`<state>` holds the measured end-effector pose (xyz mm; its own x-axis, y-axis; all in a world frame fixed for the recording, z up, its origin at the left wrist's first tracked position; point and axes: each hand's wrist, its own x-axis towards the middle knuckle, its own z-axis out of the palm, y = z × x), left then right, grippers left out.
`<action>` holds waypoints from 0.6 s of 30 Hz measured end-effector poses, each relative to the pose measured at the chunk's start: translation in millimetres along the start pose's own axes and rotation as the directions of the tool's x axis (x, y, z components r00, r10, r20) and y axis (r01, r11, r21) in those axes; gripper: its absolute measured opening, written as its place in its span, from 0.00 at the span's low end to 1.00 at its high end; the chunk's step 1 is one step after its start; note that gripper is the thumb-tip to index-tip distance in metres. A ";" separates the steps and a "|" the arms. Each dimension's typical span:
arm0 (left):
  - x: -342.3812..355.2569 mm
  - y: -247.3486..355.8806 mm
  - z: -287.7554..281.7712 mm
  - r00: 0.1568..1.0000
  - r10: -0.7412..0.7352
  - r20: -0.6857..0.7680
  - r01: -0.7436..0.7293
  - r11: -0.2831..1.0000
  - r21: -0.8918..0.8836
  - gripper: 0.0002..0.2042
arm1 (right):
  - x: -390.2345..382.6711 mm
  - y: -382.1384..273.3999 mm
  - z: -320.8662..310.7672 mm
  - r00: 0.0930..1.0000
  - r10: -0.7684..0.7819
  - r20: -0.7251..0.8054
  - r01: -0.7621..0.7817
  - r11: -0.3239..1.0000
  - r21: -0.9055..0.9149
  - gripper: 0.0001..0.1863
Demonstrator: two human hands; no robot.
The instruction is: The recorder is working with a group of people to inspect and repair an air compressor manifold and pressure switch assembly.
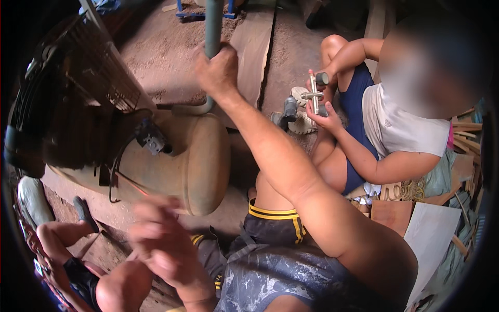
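My right hand (pixel 219 72) is closed around the grey-green upright pole (pixel 213 26) of a standing fan. The pole rises from a round beige fan base (pixel 200 161) lying tilted on the dirt floor. The fan's dark wire cage and motor (pixel 78 88) fill the left side. My left hand (pixel 158 236) hovers below the base, close to its lower rim; it is motion-blurred, and nothing shows in it. A black cable (pixel 115 177) loops over the base near a small dark switch box (pixel 150 138).
A seated person at the right holds a cross-shaped metal part (pixel 314 93) in both hands. Pale sandals (pixel 301 122) lie by that person's feet. Wood offcuts and boards (pixel 431 229) are piled at the right. Another person's knee and sandal (pixel 83 213) are at lower left.
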<state>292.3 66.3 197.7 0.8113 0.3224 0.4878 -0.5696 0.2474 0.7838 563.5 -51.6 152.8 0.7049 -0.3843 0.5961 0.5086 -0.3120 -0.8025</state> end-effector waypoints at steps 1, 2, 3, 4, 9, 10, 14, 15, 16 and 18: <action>-1.6 5.8 17.4 0.981 -0.066 0.181 0.105 0.972 -0.211 0.16 | 1.0 1.5 1.3 1.000 -0.004 -0.006 0.004 1.000 -0.016 0.07; 1.3 10.9 30.0 0.926 -0.071 0.370 0.233 0.880 -0.414 0.15 | 0.7 3.8 0.9 0.999 -0.041 -0.007 0.040 0.999 -0.012 0.08; 8.2 14.9 38.4 0.861 -0.027 0.508 0.339 0.776 -0.533 0.15 | 1.3 6.3 1.8 1.000 -0.005 0.008 0.006 1.000 -0.028 0.08; 14.7 19.8 44.6 0.805 0.037 0.592 0.409 0.687 -0.600 0.15 | 1.8 9.0 2.0 1.000 -0.028 0.006 0.028 1.000 -0.013 0.07; 43.7 42.9 45.4 0.695 0.252 0.673 0.501 0.502 -0.705 0.16 | 5.0 16.0 5.3 0.997 0.059 0.054 -0.057 0.998 -0.037 0.12; 45.3 46.8 43.2 0.691 0.270 0.670 0.494 0.500 -0.711 0.16 | 4.6 14.7 6.0 0.999 0.044 0.024 -0.042 0.995 -0.089 0.13; 47.0 53.8 33.6 0.705 0.286 0.649 0.466 0.504 -0.727 0.16 | 1.7 5.0 -0.9 0.992 0.109 0.060 -0.110 0.994 0.010 0.13; 47.8 54.5 30.3 0.706 0.293 0.645 0.463 0.498 -0.733 0.16 | -1.0 3.0 -1.8 0.994 0.104 0.042 -0.104 0.995 -0.010 0.13; 49.2 54.6 28.2 0.703 0.300 0.645 0.457 0.504 -0.733 0.16 | 0.7 0.6 -0.9 0.996 0.086 0.019 -0.085 0.996 -0.021 0.13; 50.9 54.7 25.1 0.693 0.307 0.653 0.465 0.501 -0.730 0.16 | -0.3 -1.8 -0.5 0.996 0.090 0.024 -0.090 0.996 -0.018 0.13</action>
<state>305.8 73.3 275.0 0.4731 -0.2969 0.8295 -0.0046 0.9406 0.3394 562.1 -51.3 154.1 0.7595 -0.3901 0.5206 0.4343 -0.2917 -0.8522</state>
